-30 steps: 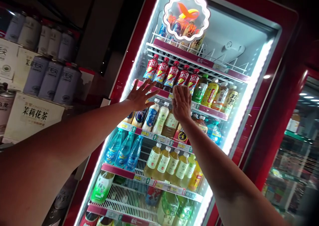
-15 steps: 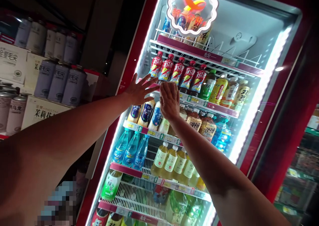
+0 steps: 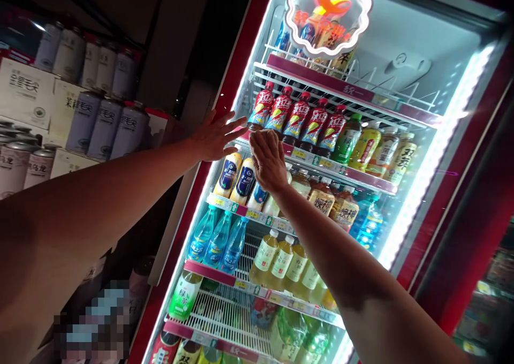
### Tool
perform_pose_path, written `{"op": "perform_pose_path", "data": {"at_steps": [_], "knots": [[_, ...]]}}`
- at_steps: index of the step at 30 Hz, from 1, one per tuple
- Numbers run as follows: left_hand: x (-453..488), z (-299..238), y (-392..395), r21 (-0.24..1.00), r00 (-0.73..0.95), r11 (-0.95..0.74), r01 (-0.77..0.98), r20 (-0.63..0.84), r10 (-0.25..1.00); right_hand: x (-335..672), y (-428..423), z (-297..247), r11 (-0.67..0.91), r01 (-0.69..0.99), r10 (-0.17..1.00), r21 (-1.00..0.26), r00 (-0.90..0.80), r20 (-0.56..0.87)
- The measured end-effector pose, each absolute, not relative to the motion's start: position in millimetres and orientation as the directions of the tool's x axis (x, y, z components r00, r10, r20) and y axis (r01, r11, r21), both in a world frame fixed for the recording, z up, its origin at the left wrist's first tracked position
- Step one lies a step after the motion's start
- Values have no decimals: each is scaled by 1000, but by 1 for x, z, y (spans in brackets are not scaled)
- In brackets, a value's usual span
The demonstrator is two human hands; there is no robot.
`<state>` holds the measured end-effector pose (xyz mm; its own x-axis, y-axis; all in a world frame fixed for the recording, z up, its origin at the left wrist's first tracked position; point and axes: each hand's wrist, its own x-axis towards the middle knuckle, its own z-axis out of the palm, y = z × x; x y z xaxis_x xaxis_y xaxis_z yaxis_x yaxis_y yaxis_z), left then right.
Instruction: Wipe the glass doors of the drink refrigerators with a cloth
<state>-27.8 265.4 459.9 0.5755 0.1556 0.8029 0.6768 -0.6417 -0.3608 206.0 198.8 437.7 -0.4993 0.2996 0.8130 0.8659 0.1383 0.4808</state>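
Note:
Both my arms reach up to a lit drinks fridge with a red frame (image 3: 445, 230). My left hand (image 3: 214, 135) lies flat with fingers spread against the left edge of the glass door, beside the red-labelled bottles (image 3: 299, 119). My right hand (image 3: 268, 160) is pressed flat on the glass just to its right, fingers together and stretched upward, in front of the white and blue bottles (image 3: 236, 176). Neither hand holds anything.
Inside the fridge, wire shelves carry blue water bottles (image 3: 219, 241), yellow tea bottles (image 3: 283, 262) and green bottles (image 3: 182, 297). A glowing logo sign (image 3: 328, 13) sits at the top. To the left, shelves hold grey canisters (image 3: 105, 128) and white cartons (image 3: 24, 91).
Both hands have slid left across the glass toward the door's left edge, the right hand now in front of the white bottles. The view has shifted so the fridge sits further right.

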Motion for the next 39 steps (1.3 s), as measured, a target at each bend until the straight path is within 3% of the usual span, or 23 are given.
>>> {"op": "perform_pose_path", "data": {"at_steps": [3, 7, 13, 19, 25, 31, 36, 39], "knots": [[-33, 460, 270, -365, 576, -624, 691, 799, 171, 202, 199, 441, 132, 871, 295, 472, -489, 821], [-34, 460, 272, -380, 571, -604, 701, 806, 156, 188, 208, 441, 119, 921, 237, 372, -390, 890], [-44, 461, 276, -392, 578, -608, 690, 804, 137, 176, 211, 440, 152, 843, 283, 515, -537, 795], [-67, 458, 286, -346, 523, -611, 712, 842, 133, 163, 219, 445, 131, 903, 234, 409, -429, 872], [-81, 465, 301, -358, 595, -681, 639, 791, 142, 149, 221, 442, 156, 826, 309, 542, -562, 768], [-93, 474, 296, -308, 615, -745, 592, 770, 170, 133, 235, 449, 131, 899, 268, 418, -438, 858], [-95, 479, 295, -279, 630, -742, 610, 739, 240, 122, 240, 445, 216, 793, 312, 569, -608, 730], [-96, 481, 300, -249, 651, -785, 567, 720, 241, 120, 241, 451, 252, 783, 280, 569, -622, 731]]}}
